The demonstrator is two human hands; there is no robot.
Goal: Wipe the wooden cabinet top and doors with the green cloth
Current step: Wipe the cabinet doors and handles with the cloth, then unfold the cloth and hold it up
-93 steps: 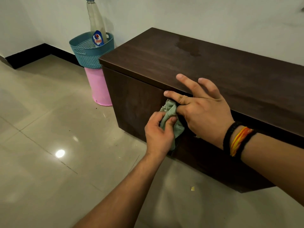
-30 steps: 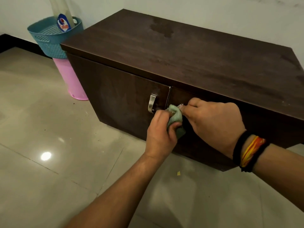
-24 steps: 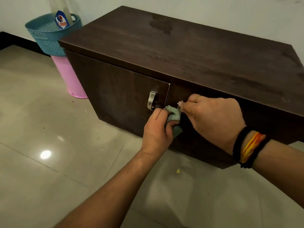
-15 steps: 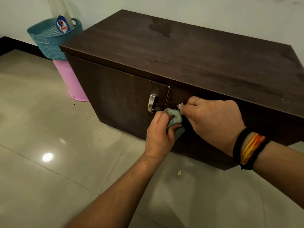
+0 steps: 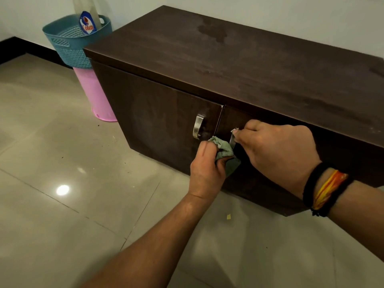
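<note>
The dark wooden cabinet (image 5: 239, 65) stands against the wall, its top streaked and with a darker patch near the back. The left door (image 5: 158, 121) carries a metal handle (image 5: 198, 126). My left hand (image 5: 206, 167) is closed around the bunched green cloth (image 5: 223, 149), pressed against the front where the two doors meet. My right hand (image 5: 276, 150) is curled at the right door's handle (image 5: 232, 140), of which only a sliver shows beside my fingers. The right door is mostly hidden behind my right hand and wrist.
A teal basket (image 5: 70, 44) holding a spray bottle (image 5: 87, 19) sits on a pink bin (image 5: 95, 94) just left of the cabinet. Glossy beige floor tiles (image 5: 72, 183) spread out in front, with a small yellow scrap (image 5: 228, 216) near the cabinet's base.
The cloth in my left hand has shifted slightly beside the right door's handle, between the two doors. My right hand has stayed on that handle. The view has swayed a little.
</note>
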